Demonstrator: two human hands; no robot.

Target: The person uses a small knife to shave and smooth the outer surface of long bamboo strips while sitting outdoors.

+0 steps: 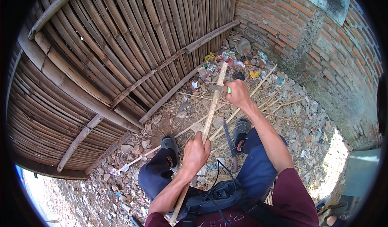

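- So the knife is lying across the stick up near its far end. My read: cutting or scraping is underway, not finished.
- Done so far? The stick is one long, pale, fairly straight piece, so it looks like it's been split to width, but that's me guessing. No cut goes all the way through that I can see.
- What's left? Honestly can't tell. The wood under the blade is too small to make out, so no clue how much trimming remains.
- A few loose sticks lie around on the rubble, some much thinner. No idea if they're finished bits, offcuts or stuff waiting its turn.
- Left fingers are curled tight round the stick below its middle. It sticks out well past them toward the trash by the wall, and the near end runs back down beside the lap.
- Right fingers are closed in a fist on the knife, a bit of green handle poking out. They're just right of the stick; can't tell if any knuckle actually touches it.
- There's also a machete-looking thing on the ground between the shoes, closer to the right one, and neither hand's on it.
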